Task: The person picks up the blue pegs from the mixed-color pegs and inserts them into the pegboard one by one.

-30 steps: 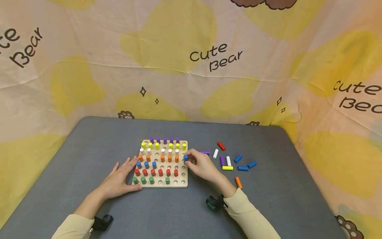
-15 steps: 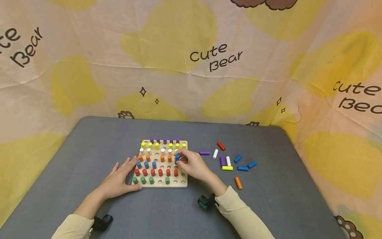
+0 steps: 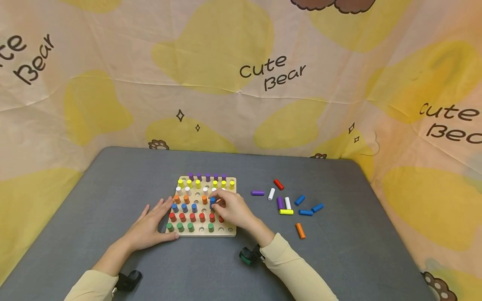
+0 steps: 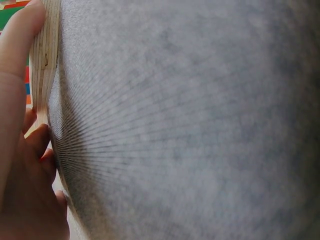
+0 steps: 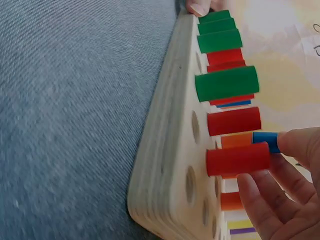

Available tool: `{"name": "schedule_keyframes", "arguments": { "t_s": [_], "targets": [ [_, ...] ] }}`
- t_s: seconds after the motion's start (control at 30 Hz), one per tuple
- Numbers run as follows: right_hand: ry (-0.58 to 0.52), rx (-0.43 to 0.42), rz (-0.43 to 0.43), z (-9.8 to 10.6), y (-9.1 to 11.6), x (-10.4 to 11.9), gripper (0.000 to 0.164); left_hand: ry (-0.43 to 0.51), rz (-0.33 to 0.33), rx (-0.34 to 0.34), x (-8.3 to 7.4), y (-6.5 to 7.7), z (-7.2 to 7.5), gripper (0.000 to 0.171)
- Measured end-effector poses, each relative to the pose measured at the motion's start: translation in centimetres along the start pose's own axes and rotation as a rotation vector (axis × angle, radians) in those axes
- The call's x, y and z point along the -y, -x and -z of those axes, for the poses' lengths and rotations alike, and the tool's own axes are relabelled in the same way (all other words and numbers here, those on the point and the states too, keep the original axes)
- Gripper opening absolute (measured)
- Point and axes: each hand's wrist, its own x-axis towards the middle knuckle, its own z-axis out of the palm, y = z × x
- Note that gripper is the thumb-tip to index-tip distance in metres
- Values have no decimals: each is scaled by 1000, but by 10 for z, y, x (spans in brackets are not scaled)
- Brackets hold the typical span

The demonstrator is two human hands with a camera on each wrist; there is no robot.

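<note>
A pale wooden pegboard (image 3: 216, 233) lies on the table, with coloured pegs standing upright in rows of holes. My right hand (image 3: 235, 210) is over the blue row and pinches a blue peg (image 3: 212, 202) between thumb and fingertips. In the right wrist view that blue peg (image 5: 266, 140) shows behind a red peg (image 5: 237, 159). My left hand (image 3: 148, 228) lies along the board's left edge with fingers extended, its thumb at the near left corner. The left wrist view shows that thumb (image 4: 20, 40) against the board's layered side (image 4: 46, 55).
Right of the board lie several loose pegs: a red peg (image 3: 278, 184), an orange peg (image 3: 300, 230), a yellow peg (image 3: 286, 212), a blue peg (image 3: 318, 207), plus purple and white ones. The grey table (image 3: 361, 251) meets a printed cloth (image 3: 211, 121) behind.
My right hand has moved left across the board with the blue peg, from its right edge to near the middle of the blue row. My left hand has stayed in place.
</note>
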Motion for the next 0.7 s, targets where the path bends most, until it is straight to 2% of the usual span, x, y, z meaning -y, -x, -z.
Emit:
{"name": "schedule_keyframes", "arguments": {
  "t_s": [0.47,0.7],
  "targets": [
    [179,8,42,-17,-7,7,21,5,9,7,-1,0,0,107],
    [157,25,49,-18,-10,11,12,8,13,11,-2,1,1,106]
  ]
}}
